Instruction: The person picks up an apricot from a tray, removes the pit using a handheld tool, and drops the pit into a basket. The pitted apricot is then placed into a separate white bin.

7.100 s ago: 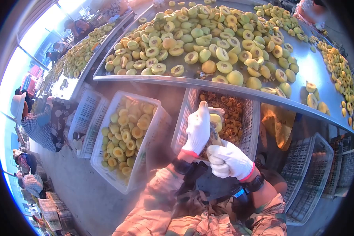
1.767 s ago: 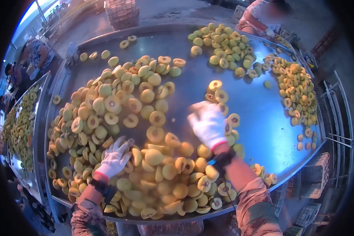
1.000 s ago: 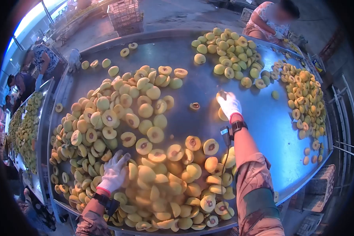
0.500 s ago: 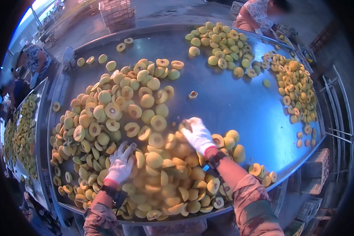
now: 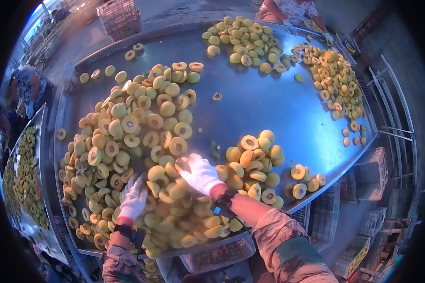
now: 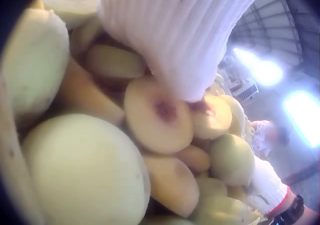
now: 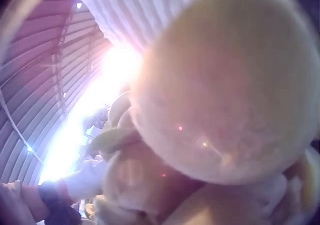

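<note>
Halved peaches (image 5: 120, 111), yellow-green and many showing brown pit centres, lie heaped over the left and front of a metal table (image 5: 250, 108). My left hand (image 5: 133, 200), in a white knit glove, rests on the front left of the heap with its fingers extended. To its right, my gloved right hand (image 5: 199, 174) lies over the heap, its fingers touching the halves. In the left wrist view the glove (image 6: 165, 30) presses among peach halves (image 6: 157, 112). A large peach half (image 7: 225, 90) fills much of the right wrist view, partly covering the glove.
A smaller cluster of halves (image 5: 255, 162) sits right of my right hand. More piles (image 5: 245, 42) lie at the table's back and right (image 5: 335, 80). Crates (image 5: 217, 254) stand under the front edge. Another person (image 5: 293, 12) works at the far side.
Earlier both hands were together below the table edge, with a tool and a peach. More recently my right hand reached out to the middle, then swept back left and nearer. My left hand stays on the heap.
</note>
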Action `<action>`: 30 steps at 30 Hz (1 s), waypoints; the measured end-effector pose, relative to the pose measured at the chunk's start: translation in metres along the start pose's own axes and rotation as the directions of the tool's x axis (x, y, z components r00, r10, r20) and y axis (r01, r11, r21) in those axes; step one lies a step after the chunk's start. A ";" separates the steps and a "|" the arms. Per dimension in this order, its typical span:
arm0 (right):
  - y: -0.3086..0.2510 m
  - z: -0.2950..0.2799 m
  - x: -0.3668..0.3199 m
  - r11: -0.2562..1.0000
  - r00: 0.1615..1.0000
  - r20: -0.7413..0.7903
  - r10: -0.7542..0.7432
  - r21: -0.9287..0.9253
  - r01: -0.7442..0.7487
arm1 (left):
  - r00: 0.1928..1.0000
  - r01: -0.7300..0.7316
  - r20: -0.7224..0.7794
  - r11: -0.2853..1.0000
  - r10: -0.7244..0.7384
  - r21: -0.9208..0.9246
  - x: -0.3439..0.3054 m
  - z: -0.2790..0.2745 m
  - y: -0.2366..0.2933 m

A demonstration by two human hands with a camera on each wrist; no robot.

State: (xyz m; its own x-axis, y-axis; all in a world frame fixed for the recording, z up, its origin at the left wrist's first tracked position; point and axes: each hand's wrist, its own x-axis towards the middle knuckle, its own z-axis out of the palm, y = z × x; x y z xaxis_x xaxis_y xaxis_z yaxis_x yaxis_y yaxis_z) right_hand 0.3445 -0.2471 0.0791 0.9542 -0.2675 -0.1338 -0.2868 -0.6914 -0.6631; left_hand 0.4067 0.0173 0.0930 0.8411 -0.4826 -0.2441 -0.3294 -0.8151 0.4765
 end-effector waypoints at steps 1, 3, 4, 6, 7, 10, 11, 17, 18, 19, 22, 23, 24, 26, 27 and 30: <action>-0.005 -0.018 -0.002 0.998 0.996 -0.066 0.057 0.014 -0.056 | 0.999 0.034 0.025 0.999 -0.034 -0.004 -0.002 -0.001 0.001; 0.012 -0.057 0.007 1.000 0.936 -0.352 0.000 0.005 0.002 | 0.999 0.035 0.021 0.999 -0.035 0.002 -0.002 0.003 -0.001; 0.030 -0.081 0.016 1.000 0.863 -0.506 -0.014 0.015 0.025 | 0.999 0.036 0.014 0.999 -0.036 0.001 -0.001 0.006 -0.003; 0.098 -0.123 0.032 0.955 0.782 -0.620 0.066 -0.188 -0.230 | 0.997 0.042 0.056 0.998 -0.045 0.047 0.000 0.008 -0.012; 0.132 -0.142 0.028 0.857 0.831 -0.548 0.098 -0.378 -0.350 | 0.996 0.054 0.064 0.996 -0.059 0.074 -0.001 0.014 -0.018; 0.227 -0.165 0.026 0.749 0.738 -0.149 0.658 0.030 -0.662 | 0.991 0.074 0.102 0.986 -0.090 0.153 0.003 0.016 -0.021; 0.215 -0.158 0.020 0.819 0.803 -0.221 0.554 -0.027 -0.573 | 0.991 0.071 0.101 0.986 -0.087 0.153 0.003 0.016 -0.022; 0.127 -0.118 -0.009 0.884 0.871 -0.221 0.438 -0.071 -0.462 | 0.963 0.142 0.218 0.986 -0.159 0.090 0.008 -0.015 0.005; 0.126 -0.109 -0.014 0.886 0.890 -0.115 0.442 -0.099 -0.453 | 0.956 0.168 0.218 0.974 -0.198 0.151 0.008 -0.035 0.029; 0.122 -0.101 -0.016 0.885 0.910 -0.095 0.403 -0.211 -0.414 | 0.949 0.211 0.185 0.950 -0.255 0.231 0.008 -0.050 0.045; 0.106 -0.126 -0.017 0.882 0.877 0.114 0.467 -0.134 -0.452 | 0.929 0.365 -0.086 0.853 -0.360 0.374 0.024 -0.077 0.113; 0.118 -0.126 -0.018 0.905 0.891 0.160 0.425 -0.095 -0.415 | 0.911 0.191 -0.412 0.921 -0.037 0.339 0.034 -0.064 0.124; 0.133 -0.127 -0.018 0.926 0.905 0.198 0.377 -0.058 -0.373 | 0.873 0.058 -0.484 0.974 0.057 0.220 0.058 -0.060 0.163; 0.153 -0.148 -0.012 0.922 0.909 0.311 0.276 0.182 -0.342 | 0.906 -0.063 -0.422 0.995 0.025 -0.077 0.113 -0.019 0.221; 0.150 -0.175 -0.007 0.900 0.864 0.402 0.302 0.179 -0.398 | 0.967 -0.016 -0.251 0.973 -0.043 -0.229 0.137 -0.006 0.270; 0.197 -0.207 -0.004 0.930 0.916 0.312 0.251 0.186 -0.318 | 0.913 -0.397 -0.044 0.910 0.405 0.120 0.225 0.059 0.313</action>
State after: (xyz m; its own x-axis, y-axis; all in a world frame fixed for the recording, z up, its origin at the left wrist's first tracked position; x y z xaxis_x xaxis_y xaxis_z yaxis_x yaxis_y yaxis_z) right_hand 0.2672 -0.5210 0.1015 0.8286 -0.2092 -0.5193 -0.5546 -0.4330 -0.7105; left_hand 0.4679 -0.3653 0.1373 0.6539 -0.7565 0.0074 -0.6855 -0.5883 0.4289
